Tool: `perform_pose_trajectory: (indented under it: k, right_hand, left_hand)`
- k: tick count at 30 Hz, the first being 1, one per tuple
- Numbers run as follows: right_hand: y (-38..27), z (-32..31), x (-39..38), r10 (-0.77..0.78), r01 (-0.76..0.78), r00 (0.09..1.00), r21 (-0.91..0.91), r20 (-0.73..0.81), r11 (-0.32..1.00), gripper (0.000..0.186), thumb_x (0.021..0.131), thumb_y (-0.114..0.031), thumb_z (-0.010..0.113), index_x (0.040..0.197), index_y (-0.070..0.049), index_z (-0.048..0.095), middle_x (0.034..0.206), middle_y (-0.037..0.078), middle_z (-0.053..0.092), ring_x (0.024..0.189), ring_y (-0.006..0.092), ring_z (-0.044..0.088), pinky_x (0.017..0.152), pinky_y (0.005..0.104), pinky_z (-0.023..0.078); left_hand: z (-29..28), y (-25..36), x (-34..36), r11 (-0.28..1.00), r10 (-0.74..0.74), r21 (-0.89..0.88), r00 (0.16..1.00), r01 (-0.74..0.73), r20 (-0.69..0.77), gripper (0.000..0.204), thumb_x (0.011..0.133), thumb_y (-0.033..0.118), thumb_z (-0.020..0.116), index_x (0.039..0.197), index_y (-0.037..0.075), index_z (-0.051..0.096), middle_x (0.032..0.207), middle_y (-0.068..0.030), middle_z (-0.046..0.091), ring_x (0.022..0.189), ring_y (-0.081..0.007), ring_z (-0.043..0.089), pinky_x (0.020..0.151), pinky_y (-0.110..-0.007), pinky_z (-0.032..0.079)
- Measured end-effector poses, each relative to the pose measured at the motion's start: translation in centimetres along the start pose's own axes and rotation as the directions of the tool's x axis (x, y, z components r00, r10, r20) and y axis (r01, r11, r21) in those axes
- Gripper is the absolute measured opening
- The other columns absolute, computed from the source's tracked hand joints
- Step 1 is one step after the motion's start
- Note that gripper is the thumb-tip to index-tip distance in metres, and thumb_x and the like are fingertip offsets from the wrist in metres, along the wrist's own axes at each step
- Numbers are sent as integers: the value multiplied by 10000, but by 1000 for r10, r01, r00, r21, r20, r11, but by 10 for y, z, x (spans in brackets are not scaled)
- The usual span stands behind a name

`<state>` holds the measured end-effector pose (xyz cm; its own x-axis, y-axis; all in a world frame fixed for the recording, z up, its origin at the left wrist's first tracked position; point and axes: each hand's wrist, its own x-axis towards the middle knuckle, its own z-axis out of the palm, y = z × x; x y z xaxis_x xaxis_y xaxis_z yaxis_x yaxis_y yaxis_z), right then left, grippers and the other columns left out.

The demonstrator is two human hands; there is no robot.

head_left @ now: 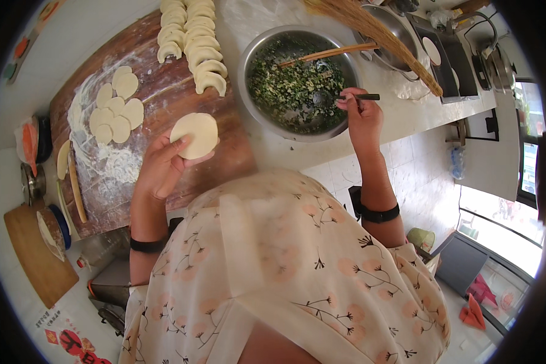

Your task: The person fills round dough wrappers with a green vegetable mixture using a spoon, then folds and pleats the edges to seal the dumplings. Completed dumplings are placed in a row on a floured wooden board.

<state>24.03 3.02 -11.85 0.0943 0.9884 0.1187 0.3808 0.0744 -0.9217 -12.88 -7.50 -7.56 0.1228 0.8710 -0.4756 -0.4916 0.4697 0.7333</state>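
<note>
My left hand [167, 159] holds up a round dumpling wrapper [195, 134], thumb on top and fingers beneath, over the near right part of a floured wooden board [224, 159]. The wrapper is flat and bare. In my right hand [361, 112] is a spoon [369, 97] with a dark handle, its bowl end down in the green chopped filling [285, 82]. That filling sits in a wide steel bowl [247, 91], with a pair of chopsticks [330, 53] lying across it. Two rows of folded dumplings [203, 51] rest on the board's far right.
More wrappers [116, 109] lie overlapped on the board beside loose flour [121, 164]. A rolling pin [76, 185] lies at the board's left edge. Behind the bowl, a straw brush [382, 36] crosses the counter near a steel basin [391, 33] and a dark sink [449, 70].
</note>
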Motion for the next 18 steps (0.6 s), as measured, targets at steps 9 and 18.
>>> perform_pose_trajectory:
  k: [9,18]
  right_hand:
    - [-2,33,-2,30,-34,977,15,213,999,100,949,12,505,957,30,603,895,108,669,785,198,723,692,282,543]
    - [-2,43,-7,67,-156,938,242,340,958,118,994,-14,498,1023,53,590,980,110,659,885,206,690,826,299,563]
  left_hand:
    - [11,5,19,998,-1,-59,989,10,150,470,987,97,541,1410,-38,389,1336,-168,548,1164,-352,604,977,-513,533]
    - [5,-4,29,999,-21,-32,986,26,163,507,957,53,587,1416,-23,387,1321,-154,548,1180,-324,589,979,-491,540]
